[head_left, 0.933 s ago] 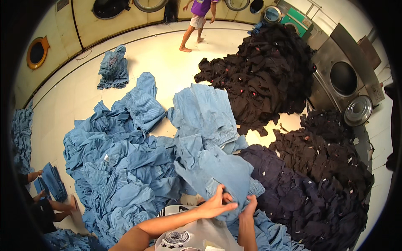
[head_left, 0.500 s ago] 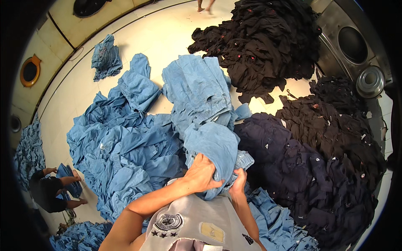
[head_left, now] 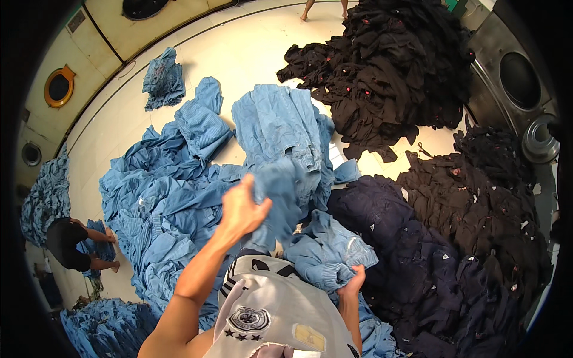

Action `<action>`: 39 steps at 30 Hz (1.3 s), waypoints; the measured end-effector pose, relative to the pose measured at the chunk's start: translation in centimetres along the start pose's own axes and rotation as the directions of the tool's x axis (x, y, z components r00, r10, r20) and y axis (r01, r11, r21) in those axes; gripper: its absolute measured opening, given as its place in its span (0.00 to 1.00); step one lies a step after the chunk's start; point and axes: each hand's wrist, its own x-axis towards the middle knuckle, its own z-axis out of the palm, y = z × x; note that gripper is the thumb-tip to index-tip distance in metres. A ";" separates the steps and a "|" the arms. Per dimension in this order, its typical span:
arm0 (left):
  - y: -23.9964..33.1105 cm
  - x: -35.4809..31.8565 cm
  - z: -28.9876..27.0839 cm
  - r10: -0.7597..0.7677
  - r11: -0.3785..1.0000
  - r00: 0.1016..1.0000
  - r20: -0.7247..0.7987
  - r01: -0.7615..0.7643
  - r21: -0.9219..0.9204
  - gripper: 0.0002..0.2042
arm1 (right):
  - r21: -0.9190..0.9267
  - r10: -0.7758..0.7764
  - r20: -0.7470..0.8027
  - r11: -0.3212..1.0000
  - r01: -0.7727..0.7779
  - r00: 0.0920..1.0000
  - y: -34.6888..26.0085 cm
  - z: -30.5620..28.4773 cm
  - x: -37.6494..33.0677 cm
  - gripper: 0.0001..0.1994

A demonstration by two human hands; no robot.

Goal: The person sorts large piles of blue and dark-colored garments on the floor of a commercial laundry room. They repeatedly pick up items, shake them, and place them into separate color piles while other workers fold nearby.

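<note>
A light blue denim garment (head_left: 331, 250) with a gathered, ribbed band stretches between my two hands, in front of my body. My right hand (head_left: 353, 281) is closed on the band at its lower right end. My left hand (head_left: 243, 209) is raised higher and to the left, closed at the edge of a motion-blurred part of the same blue cloth; its fingertips are partly hidden. Just beyond, a neat stack of light blue garments (head_left: 277, 119) stands on the floor, layers lying flat over one another.
Left lies a heap of loose blue garments (head_left: 167, 197), with a smaller blue stack (head_left: 163, 80) farther off. Dark navy (head_left: 412, 256) and black heaps (head_left: 394, 65) fill the right. A bent-over person (head_left: 68, 241) handles blue cloth at far left. Round-doored machines (head_left: 59, 87) line the walls.
My hands have moved apart: the left up and leftward, the right slightly down and rightward. The garment, bunched before, is now spread between them. The view has shifted a little.
</note>
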 end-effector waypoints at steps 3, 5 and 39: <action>2.6 -1.5 -4.0 0.501 0.854 0.842 -0.201 -0.518 -0.043 0.28 | 0.050 0.010 -0.065 0.999 -0.007 0.998 -1.5 -2.7 1.4 0.10; 2.4 -0.8 -3.8 0.651 0.738 0.730 0.205 -0.673 0.055 0.40 | 0.059 0.001 -0.076 0.998 0.003 0.997 -2.4 -3.4 2.2 0.11; 0.7 6.2 -6.2 0.917 0.294 -0.114 0.382 -0.452 -0.842 0.13 | 0.053 -0.086 0.287 0.996 0.074 0.954 -0.9 27.5 -5.4 0.28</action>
